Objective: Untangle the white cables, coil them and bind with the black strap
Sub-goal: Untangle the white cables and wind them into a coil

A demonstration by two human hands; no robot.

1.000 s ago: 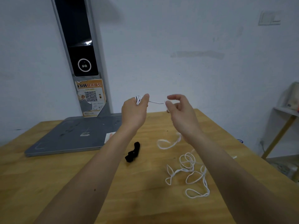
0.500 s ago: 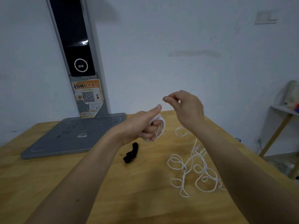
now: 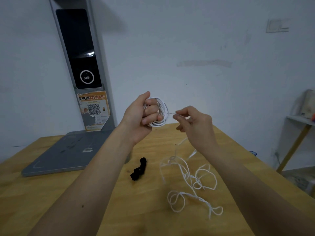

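Since half a second ago the left hand [image 3: 139, 116] has lifted from just above the worktop [image 3: 51, 193] to about wall height in front of the grey kiosk stand [image 3: 80, 62], and the coil [image 3: 159, 111] wound round it has thickened — several white turns now sit around its curled fingers, with the thumb up along the top. Below, the loose tangle has been dragged and re-shaped as slack was drawn up.

That left grip is closed round the coil, fingers tucked inside the loops. The right hand [image 3: 192, 123] hovers just beside it, thumb and forefinger pinching the white cable [image 3: 171, 113] where it leaves the coil; the other fingers are loosely curled underneath. Both forearms reach forward, the wrists close together above the far part of the worktop.

From the right hand the cable drops to the remaining tangle [image 3: 192, 183], which lies on the wood in slack, overlapping loops to the right of the black strap [image 3: 139, 168]; the strap lies apart from it, untouched.

This cord looks thin, light and limp — it will not hold a shape on its own, so I'd judge the coil must stay pinned by the fingers until the strap goes on. Best hold is right next to the coil, feeding short lengths so knots in the pile show up before they tighten.
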